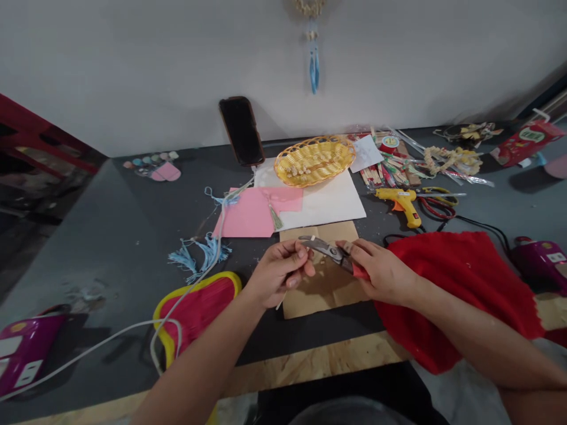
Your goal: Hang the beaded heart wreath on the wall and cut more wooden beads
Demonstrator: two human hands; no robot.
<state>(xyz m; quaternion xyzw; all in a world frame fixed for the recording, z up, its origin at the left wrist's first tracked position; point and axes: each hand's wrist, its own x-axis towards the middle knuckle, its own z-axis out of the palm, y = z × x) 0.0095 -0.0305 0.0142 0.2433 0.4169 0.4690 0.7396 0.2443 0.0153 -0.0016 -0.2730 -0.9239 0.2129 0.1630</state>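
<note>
My left hand [283, 268] is closed in a pinch on a thin pale stick [280, 303], whose lower end pokes out below the fingers. A short pale tip of it shows at the blades. In my right hand [383, 268] are pruning shears [328, 248] with grey curved blades and a red grip. The blades point left, close to my left fingertips. Both hands are above a brown sheet of cardboard [323, 289]. Beyond it, a yellow woven basket [283, 168] holds several small pale pieces. My palm hides much of the stick.
Pink paper [248, 215] lies on a white sheet [341, 203]. Blue tassels [195, 260] are at the left. A yellow glue gun [405, 203] and red cloth [452, 283] lie right. A phone [242, 131] leans on the wall. A white cable [204, 274] crosses the left side.
</note>
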